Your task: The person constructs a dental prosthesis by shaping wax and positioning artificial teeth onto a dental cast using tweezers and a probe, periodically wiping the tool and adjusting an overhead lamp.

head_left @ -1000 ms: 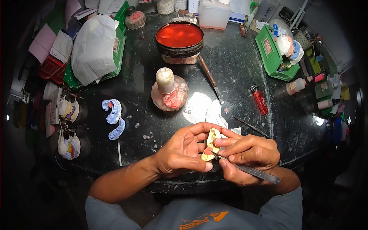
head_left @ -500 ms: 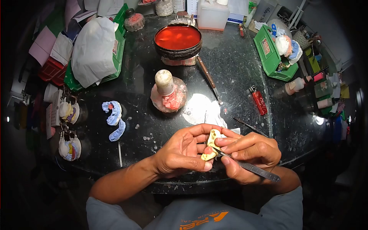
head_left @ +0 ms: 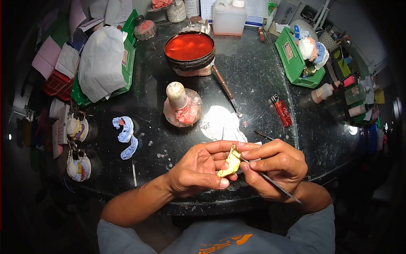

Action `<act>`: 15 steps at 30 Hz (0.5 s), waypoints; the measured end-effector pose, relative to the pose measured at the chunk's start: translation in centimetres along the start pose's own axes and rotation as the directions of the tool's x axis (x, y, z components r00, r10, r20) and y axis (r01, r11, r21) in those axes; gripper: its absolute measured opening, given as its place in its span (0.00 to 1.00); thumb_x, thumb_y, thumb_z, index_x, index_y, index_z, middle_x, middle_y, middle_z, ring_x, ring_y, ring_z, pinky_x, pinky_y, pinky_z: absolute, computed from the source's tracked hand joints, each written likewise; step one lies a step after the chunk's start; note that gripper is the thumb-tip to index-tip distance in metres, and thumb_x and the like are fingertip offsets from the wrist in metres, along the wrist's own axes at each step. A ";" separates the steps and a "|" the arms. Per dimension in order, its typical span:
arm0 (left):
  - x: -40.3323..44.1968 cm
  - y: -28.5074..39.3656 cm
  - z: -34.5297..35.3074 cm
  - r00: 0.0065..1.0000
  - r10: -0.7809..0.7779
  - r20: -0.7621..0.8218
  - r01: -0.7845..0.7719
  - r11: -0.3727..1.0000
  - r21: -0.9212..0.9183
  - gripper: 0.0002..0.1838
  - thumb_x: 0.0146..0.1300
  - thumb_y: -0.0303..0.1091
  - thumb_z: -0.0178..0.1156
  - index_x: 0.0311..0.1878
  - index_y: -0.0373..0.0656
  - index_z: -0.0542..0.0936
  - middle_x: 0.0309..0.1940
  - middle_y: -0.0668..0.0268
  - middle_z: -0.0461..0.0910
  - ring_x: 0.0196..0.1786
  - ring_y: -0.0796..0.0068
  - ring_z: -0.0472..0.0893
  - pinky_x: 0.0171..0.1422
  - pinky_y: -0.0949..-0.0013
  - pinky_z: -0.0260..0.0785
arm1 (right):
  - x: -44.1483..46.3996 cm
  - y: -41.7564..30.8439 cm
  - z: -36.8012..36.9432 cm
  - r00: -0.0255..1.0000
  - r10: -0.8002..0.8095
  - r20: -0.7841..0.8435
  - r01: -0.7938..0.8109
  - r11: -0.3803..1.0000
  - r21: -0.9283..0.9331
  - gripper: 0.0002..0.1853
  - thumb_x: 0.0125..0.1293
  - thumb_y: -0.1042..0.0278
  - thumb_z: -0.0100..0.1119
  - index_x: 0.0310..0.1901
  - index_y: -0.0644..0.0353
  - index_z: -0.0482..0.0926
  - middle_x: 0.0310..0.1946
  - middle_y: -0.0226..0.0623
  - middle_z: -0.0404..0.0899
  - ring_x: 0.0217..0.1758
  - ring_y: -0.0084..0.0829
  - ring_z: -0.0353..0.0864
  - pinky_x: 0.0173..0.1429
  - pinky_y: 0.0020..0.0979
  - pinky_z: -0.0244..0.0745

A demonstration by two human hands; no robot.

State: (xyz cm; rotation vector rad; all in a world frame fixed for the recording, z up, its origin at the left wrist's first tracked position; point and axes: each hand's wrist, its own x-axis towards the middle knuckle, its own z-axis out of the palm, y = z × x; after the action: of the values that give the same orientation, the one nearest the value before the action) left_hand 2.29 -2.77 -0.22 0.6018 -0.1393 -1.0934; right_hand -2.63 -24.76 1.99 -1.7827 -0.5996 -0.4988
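A small yellow dental cast [head_left: 230, 162] with a pinkish patch is held between the fingers and thumb of my left hand [head_left: 198, 166]. My right hand [head_left: 277, 167] pinches a thin metal tool [head_left: 277, 186], whose tip lies at the cast's right edge. Fingertips of my right hand are also close against the cast's upper end. Just beyond my hands lie a white paper piece [head_left: 233, 130] and a dark thin instrument [head_left: 263, 135], partly hidden by my right hand.
A bowl of red material [head_left: 189, 47] stands at the back, a wooden-handled knife [head_left: 226, 89] beside it. Nearer is a burner-like jar [head_left: 183, 108]. Blue casts [head_left: 123, 129] lie left, a red lighter [head_left: 281, 111] right. Green bins [head_left: 292, 59] flank the black table [head_left: 253, 76].
The yellow cast has been tilted in my left hand, showing more of its side. The metal tool has turned edge-on in my right hand. The whole view has shifted slightly.
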 end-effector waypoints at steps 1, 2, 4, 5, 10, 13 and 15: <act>-0.1 -0.1 -0.2 1.000 -0.011 0.005 0.011 1.000 0.001 0.47 0.51 0.15 0.68 0.79 0.30 0.64 0.75 0.49 0.70 0.62 0.71 0.80 0.63 0.70 0.76 | 0.1 -0.1 0.0 1.000 -0.001 0.010 0.001 1.000 -0.003 0.10 0.54 0.86 0.77 0.35 0.65 0.84 0.41 0.48 0.89 0.48 0.43 0.94 0.52 0.35 0.92; -0.1 -0.2 -0.3 1.000 -0.008 -0.004 0.008 1.000 -0.011 0.48 0.51 0.15 0.69 0.79 0.30 0.64 0.73 0.49 0.71 0.61 0.71 0.81 0.62 0.70 0.76 | 0.2 -0.1 0.0 1.000 -0.001 0.020 0.001 1.000 -0.006 0.10 0.54 0.86 0.77 0.33 0.64 0.84 0.40 0.47 0.89 0.49 0.44 0.94 0.52 0.36 0.92; -0.2 -0.3 -0.4 1.000 -0.004 -0.022 0.003 0.999 -0.036 0.49 0.50 0.15 0.69 0.79 0.30 0.64 0.70 0.51 0.74 0.59 0.70 0.82 0.61 0.70 0.77 | 0.0 -0.1 0.2 1.000 -0.001 0.009 0.001 1.000 0.007 0.09 0.52 0.86 0.76 0.32 0.64 0.84 0.39 0.46 0.88 0.49 0.44 0.94 0.53 0.36 0.92; -0.2 -0.3 -0.6 1.000 0.000 0.009 0.000 0.999 -0.052 0.48 0.52 0.15 0.69 0.79 0.30 0.64 0.67 0.53 0.76 0.59 0.71 0.82 0.63 0.69 0.77 | -0.1 -0.1 0.2 1.000 0.000 0.003 0.000 1.000 0.013 0.09 0.52 0.86 0.75 0.31 0.64 0.83 0.39 0.46 0.88 0.50 0.45 0.94 0.53 0.37 0.92; -0.2 -0.3 -0.9 0.999 0.013 0.049 -0.009 0.996 -0.084 0.46 0.54 0.15 0.70 0.78 0.32 0.64 0.60 0.57 0.79 0.57 0.72 0.83 0.63 0.69 0.79 | 0.2 -0.6 -0.6 0.998 -0.023 0.064 0.021 0.999 0.032 0.12 0.53 0.91 0.67 0.36 0.65 0.80 0.37 0.44 0.83 0.51 0.49 0.93 0.60 0.48 0.91; -0.1 -0.4 -1.0 0.997 0.046 0.054 -0.043 0.998 -0.050 0.47 0.52 0.13 0.71 0.78 0.34 0.65 0.60 0.58 0.78 0.56 0.72 0.83 0.62 0.69 0.80 | 0.2 -0.9 -0.7 0.998 -0.012 0.066 0.009 0.999 0.045 0.13 0.54 0.90 0.67 0.37 0.64 0.79 0.37 0.44 0.83 0.51 0.49 0.93 0.60 0.48 0.91; -0.2 -0.4 -0.9 0.998 0.046 0.044 -0.045 0.999 -0.023 0.47 0.51 0.12 0.72 0.77 0.35 0.65 0.60 0.58 0.78 0.56 0.73 0.82 0.62 0.69 0.80 | 0.1 -0.9 -0.6 0.998 -0.015 0.067 0.012 0.999 0.051 0.13 0.54 0.90 0.69 0.38 0.64 0.79 0.37 0.44 0.83 0.51 0.49 0.93 0.61 0.48 0.91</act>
State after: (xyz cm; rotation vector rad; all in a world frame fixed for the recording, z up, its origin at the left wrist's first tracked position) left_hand 2.29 -2.40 -1.14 0.5525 -0.1789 -1.0632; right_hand -3.17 -25.10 2.86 -1.7545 -0.6662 -0.4303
